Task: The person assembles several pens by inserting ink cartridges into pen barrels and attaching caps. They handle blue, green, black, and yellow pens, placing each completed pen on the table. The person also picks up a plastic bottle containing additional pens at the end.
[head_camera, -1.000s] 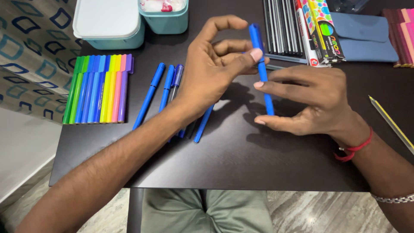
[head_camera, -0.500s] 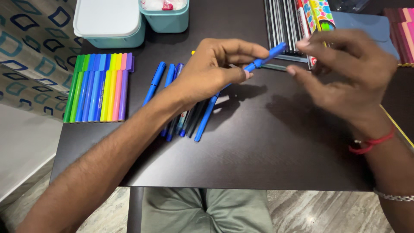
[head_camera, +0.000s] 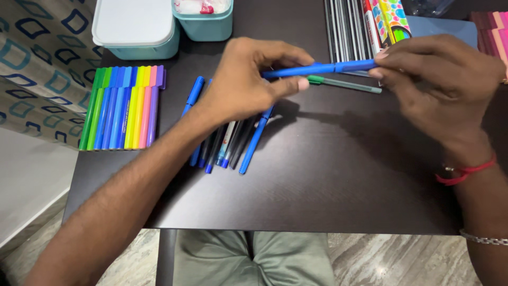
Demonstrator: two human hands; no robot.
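Lighting: even, fairly bright indoor light from above. Shadows: soft-edged, cast onto the dark table (head_camera: pixel 328 175) under the left hand (head_camera: pixel 246 79) and the right hand (head_camera: pixel 439 79). Glare: faint sheen on the tabletop, stronger on the pale lidded box (head_camera: pixel 135 24). Focus: centre sharp; slight motion softness at fingertips. Edges: mild wide-angle stretch.

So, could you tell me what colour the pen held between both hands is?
Blue; the pen shows best in the head view.
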